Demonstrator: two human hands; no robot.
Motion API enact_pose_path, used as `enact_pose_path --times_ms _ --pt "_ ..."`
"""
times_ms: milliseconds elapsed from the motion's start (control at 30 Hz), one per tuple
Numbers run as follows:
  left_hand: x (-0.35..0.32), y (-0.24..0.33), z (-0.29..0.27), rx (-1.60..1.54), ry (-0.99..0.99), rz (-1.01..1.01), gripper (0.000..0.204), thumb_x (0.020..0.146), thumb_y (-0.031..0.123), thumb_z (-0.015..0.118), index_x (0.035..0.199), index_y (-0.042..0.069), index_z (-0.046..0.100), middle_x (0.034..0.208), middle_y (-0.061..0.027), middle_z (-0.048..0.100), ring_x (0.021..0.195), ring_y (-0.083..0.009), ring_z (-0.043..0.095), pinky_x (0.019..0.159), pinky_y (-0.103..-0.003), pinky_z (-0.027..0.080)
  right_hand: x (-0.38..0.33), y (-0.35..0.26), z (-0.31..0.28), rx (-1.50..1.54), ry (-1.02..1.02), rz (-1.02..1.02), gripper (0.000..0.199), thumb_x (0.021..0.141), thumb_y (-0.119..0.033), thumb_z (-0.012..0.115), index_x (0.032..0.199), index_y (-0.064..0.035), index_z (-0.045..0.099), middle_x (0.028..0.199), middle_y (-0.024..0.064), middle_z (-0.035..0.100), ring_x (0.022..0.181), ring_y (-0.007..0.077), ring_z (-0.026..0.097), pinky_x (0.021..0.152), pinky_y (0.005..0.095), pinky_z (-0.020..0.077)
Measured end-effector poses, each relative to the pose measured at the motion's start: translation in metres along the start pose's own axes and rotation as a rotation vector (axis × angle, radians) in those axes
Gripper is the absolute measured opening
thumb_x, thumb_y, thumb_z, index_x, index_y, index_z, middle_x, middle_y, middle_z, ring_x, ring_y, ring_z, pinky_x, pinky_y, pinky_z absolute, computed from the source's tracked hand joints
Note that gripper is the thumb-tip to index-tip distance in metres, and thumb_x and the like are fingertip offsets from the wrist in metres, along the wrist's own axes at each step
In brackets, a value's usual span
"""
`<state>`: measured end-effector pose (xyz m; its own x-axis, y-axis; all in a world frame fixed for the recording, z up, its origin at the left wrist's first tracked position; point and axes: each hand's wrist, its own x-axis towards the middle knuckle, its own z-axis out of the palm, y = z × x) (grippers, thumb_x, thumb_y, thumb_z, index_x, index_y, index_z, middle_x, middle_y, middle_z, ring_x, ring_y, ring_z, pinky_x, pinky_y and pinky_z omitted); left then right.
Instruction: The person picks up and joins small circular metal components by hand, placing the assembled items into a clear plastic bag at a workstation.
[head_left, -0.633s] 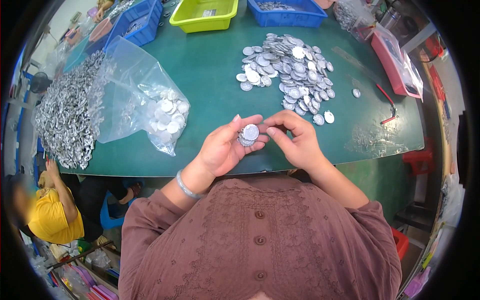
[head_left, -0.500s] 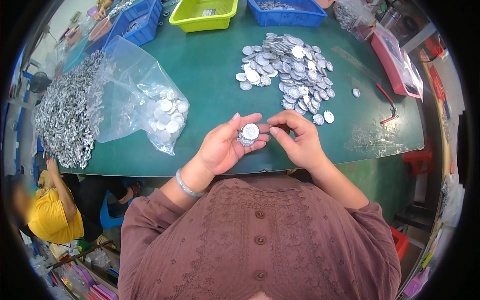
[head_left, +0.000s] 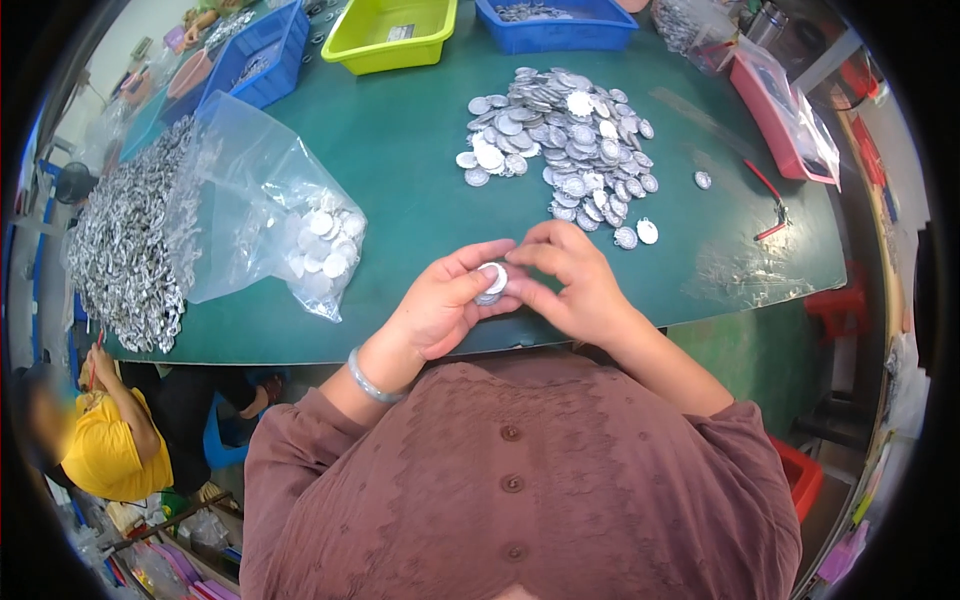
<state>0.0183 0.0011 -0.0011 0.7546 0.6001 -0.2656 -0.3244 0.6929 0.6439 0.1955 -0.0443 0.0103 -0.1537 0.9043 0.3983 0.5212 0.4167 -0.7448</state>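
In front of my chest, a few round silvery metal pendants (head_left: 493, 281) lie together, the top one whiter than those below. My left hand (head_left: 440, 305), with a pale bangle at the wrist, grips them, its thumb pressing on top. My right hand (head_left: 575, 285) meets them from the right; its thumb and fingertips close at their edge, and the exact contact is partly hidden. Beyond my hands a large pile of similar pendants (head_left: 590, 145) spreads over the green table (head_left: 420, 150). To the left rests a clear plastic bag (head_left: 255, 165) with several whitish discs inside.
A heap of metal pieces (head_left: 130, 240) covers the table's left end. Along the far side stand a yellow-green basket (head_left: 390, 50) and a blue tray (head_left: 560, 38). Red-handled pliers (head_left: 770, 205) and a pink tray (head_left: 770, 120) are at right. A person in yellow (head_left: 115, 445) sits lower left.
My left hand has gone from open palm to gripping the pendants, thumb on top. My right hand has moved left onto their edge. The whole view has shifted slightly.
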Motion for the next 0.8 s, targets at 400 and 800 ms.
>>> enact_pose_path --times_ms 400,800 --pt "-0.002 0.005 0.004 0.241 0.177 -0.059 0.028 0.082 0.003 0.049 0.110 0.002 0.052 0.099 -0.0083 0.057 0.083 -0.0144 0.057 0.069 -0.025 0.047 0.029 0.063 -0.041 -0.711 0.161 0.089 0.024 0.065 -0.012 0.067 0.087 -0.0063 0.059 0.082 0.0106 0.051 0.081 0.0299 0.050 0.072 0.0390 0.0403" --pt "0.007 0.004 0.017 0.307 0.234 0.029 0.024 0.084 0.015 0.057 0.104 0.002 0.055 0.085 -0.0023 0.059 0.069 -0.0082 0.054 0.059 -0.020 0.043 0.016 0.014 -0.025 0.883 0.128 0.605 0.016 0.082 -0.003 0.054 0.096 0.0017 0.049 0.080 0.0083 0.058 0.071 0.0171 0.061 0.059 0.0251 0.0479"
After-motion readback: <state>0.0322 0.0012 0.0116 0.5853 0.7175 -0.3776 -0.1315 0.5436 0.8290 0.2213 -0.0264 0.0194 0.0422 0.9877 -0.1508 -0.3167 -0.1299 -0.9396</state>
